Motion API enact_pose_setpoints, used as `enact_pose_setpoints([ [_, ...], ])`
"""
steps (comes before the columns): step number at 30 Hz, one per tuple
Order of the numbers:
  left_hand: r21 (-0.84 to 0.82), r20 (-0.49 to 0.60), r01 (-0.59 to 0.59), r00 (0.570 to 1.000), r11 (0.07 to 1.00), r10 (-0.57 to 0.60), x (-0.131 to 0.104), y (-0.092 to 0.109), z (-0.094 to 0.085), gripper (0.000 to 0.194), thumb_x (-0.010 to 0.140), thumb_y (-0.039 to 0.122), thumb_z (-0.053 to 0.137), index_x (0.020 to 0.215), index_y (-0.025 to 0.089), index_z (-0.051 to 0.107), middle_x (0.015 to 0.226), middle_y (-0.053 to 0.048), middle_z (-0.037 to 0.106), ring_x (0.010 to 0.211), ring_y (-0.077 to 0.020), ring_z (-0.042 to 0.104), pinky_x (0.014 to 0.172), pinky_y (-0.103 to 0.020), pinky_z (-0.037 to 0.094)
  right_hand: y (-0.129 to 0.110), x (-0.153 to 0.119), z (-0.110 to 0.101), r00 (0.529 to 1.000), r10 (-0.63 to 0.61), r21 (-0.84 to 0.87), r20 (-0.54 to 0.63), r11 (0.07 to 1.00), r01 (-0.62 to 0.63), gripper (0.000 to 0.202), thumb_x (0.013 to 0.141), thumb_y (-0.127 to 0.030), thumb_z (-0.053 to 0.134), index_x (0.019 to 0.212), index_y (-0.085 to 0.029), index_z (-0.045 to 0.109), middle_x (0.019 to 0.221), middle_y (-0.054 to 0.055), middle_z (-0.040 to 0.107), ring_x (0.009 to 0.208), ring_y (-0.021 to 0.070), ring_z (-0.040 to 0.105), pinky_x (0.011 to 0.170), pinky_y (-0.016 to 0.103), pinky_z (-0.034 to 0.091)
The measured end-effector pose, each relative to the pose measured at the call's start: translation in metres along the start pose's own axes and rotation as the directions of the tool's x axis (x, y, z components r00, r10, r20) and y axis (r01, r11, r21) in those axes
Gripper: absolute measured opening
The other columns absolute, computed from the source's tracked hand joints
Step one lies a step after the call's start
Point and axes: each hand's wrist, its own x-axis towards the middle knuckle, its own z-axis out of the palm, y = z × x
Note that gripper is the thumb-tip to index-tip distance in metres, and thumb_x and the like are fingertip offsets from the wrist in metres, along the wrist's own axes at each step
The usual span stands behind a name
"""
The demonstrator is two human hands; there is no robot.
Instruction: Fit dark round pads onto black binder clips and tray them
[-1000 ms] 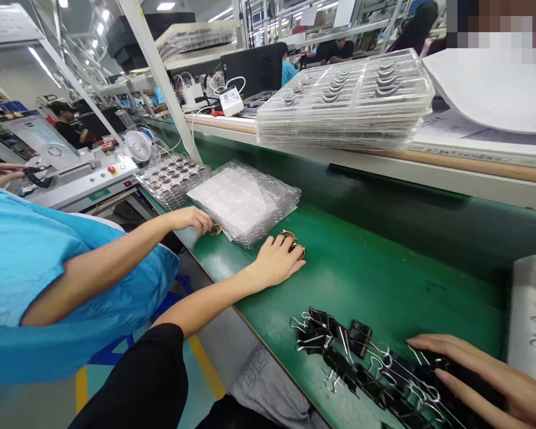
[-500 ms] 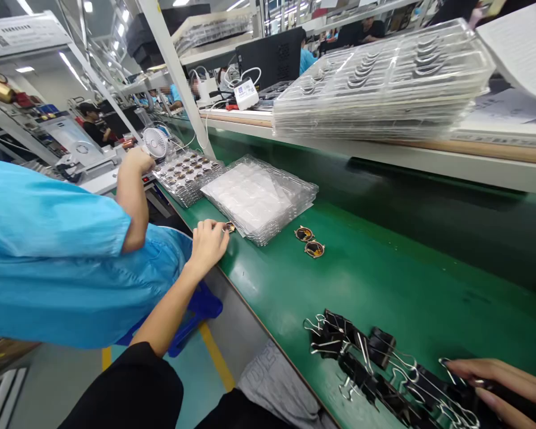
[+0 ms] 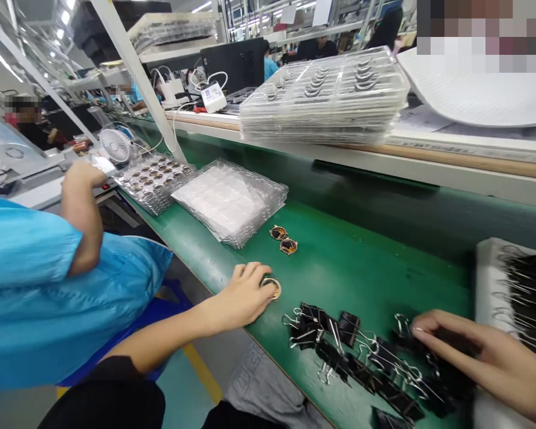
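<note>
Gold-rimmed disc [image 3: 276,289] is sitting in the left hand [image 3: 241,298] near the front edge of the green bench [image 3: 361,262]; whether it is touching the surface, I cannot tell. Its face is pointing upward and its rim is showing on the right, while the hand is hiding the rest, long axis included. The left fingers are curling around it, grasping it against the thumb. Two similar discs [image 3: 288,246] are lying beyond it, face up, near stacked clear trays [image 3: 226,199]. The right hand [image 3: 486,357] is pinching a binder clip [image 3: 401,336] beside a row of black clips [image 3: 361,374].
</note>
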Motion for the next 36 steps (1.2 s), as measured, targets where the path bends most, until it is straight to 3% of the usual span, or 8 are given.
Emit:
enact_pose_setpoints([
  [3, -0.026, 0.027, -0.175, 0.984, 0.984, 0.176, 0.062, 0.009, 0.005, 0.025, 0.107, 0.031, 0.04, 0.118, 0.025, 0.061, 0.134, -0.013, 0.056, 0.12, -0.0288, 0.051, 0.094, -0.043, 0.039, -0.018, 0.012, -0.015, 0.993, 0.07, 0.061, 0.096, 0.995, -0.076, 0.035, 0.072, -0.068, 0.068, 0.072, -0.034, 0.076, 0.09, 0.01, 0.079, 0.088, 0.0341, 0.075, 0.079, 0.042, 0.059],
  [8, 0.034, 0.024, -0.323, 0.946, 0.946, 0.322, 0.168, 0.029, 0.014, 0.028, 0.105, 0.024, 0.04, 0.123, 0.023, 0.061, 0.124, -0.012, 0.063, 0.107, -0.0282, 0.056, 0.086, -0.041, 0.042, -0.028, 0.037, -0.008, 0.97, 0.199, 0.034, -0.138, 0.98, -0.197, 0.037, 0.076, -0.06, 0.061, 0.075, -0.024, 0.069, 0.074, 0.01, 0.077, 0.076, 0.0323, 0.075, 0.073, 0.041, 0.055],
  [12, -0.036, -0.026, -0.376, 0.927, 0.926, 0.375, 0.212, 0.039, 0.024, 0.025, 0.1, 0.025, 0.047, 0.119, 0.021, 0.062, 0.133, -0.011, 0.061, 0.111, -0.029, 0.055, 0.086, -0.04, 0.044, -0.031, 0.035, -0.006, 0.967, 0.129, -0.107, -0.221, 0.982, -0.156, 0.03, 0.082, -0.052, 0.058, 0.082, -0.023, 0.066, 0.082, 0.008, 0.077, 0.075, 0.027, 0.074, 0.069, 0.036, 0.055],
  [17, -0.23, -0.157, -0.38, 0.923, 0.896, 0.351, 0.222, 0.027, 0.042, 0.025, 0.099, 0.044, 0.052, 0.097, 0.021, 0.061, 0.143, -0.009, 0.059, 0.116, -0.0294, 0.052, 0.095, -0.045, 0.042, -0.028, -0.047, -0.049, 0.981, -0.021, -0.412, -0.191, 0.909, -0.061, 0.038, 0.095, -0.053, 0.049, 0.11, -0.024, 0.068, 0.111, 0.013, 0.074, 0.093, 0.0315, 0.072, 0.081, 0.045, 0.055],
  [23, -0.252, -0.138, -0.37, 0.929, 0.894, 0.345, 0.224, 0.03, 0.047, 0.023, 0.098, 0.041, 0.052, 0.09, 0.021, 0.059, 0.142, -0.011, 0.059, 0.118, -0.0329, 0.049, 0.098, -0.05, 0.04, -0.004, -0.145, -0.055, 0.942, 0.336, -0.389, 0.024, 0.871, -0.301, 0.037, 0.095, -0.049, 0.059, 0.127, -0.033, 0.067, 0.111, 0.012, 0.073, 0.09, 0.032, 0.073, 0.077, 0.044, 0.057],
  [28, -0.211, -0.132, -0.363, 0.93, 0.908, 0.342, 0.225, 0.035, 0.046, 0.022, 0.099, 0.04, 0.049, 0.089, 0.021, 0.056, 0.143, -0.01, 0.058, 0.117, -0.0338, 0.049, 0.095, -0.051, 0.04, -0.009, -0.146, -0.039, 0.954, 0.294, -0.243, 0.063, 0.931, -0.271, 0.027, 0.096, -0.047, 0.056, 0.111, -0.027, 0.066, 0.106, 0.009, 0.07, 0.095, 0.0275, 0.07, 0.081, 0.04, 0.056],
  [33, -0.214, -0.139, -0.363, 0.93, 0.907, 0.34, 0.224, 0.035, 0.046, 0.023, 0.099, 0.04, 0.048, 0.088, 0.021, 0.054, 0.141, -0.01, 0.059, 0.116, -0.0336, 0.049, 0.094, -0.049, 0.039, -0.009, -0.136, -0.061, 0.931, 0.33, -0.125, 0.157, 0.942, -0.313, 0.037, 0.091, -0.061, 0.064, 0.087, -0.024, 0.063, 0.083, 0.004, 0.072, 0.072, 0.0217, 0.066, 0.066, 0.035, 0.053],
  [36, -0.247, -0.153, -0.34, 0.938, 0.907, 0.31, 0.226, 0.034, 0.048, 0.022, 0.097, 0.042, 0.051, 0.1, 0.02, 0.053, 0.132, -0.013, 0.061, 0.112, -0.032, 0.052, 0.092, -0.046, 0.039, -0.011, -0.124, -0.077, 0.953, 0.291, -0.097, 0.087, 0.954, -0.283, 0.045, 0.087, -0.068, 0.065, 0.086, -0.023, 0.067, 0.081, 0.006, 0.074, 0.072, 0.0226, 0.068, 0.068, 0.036, 0.055],
])
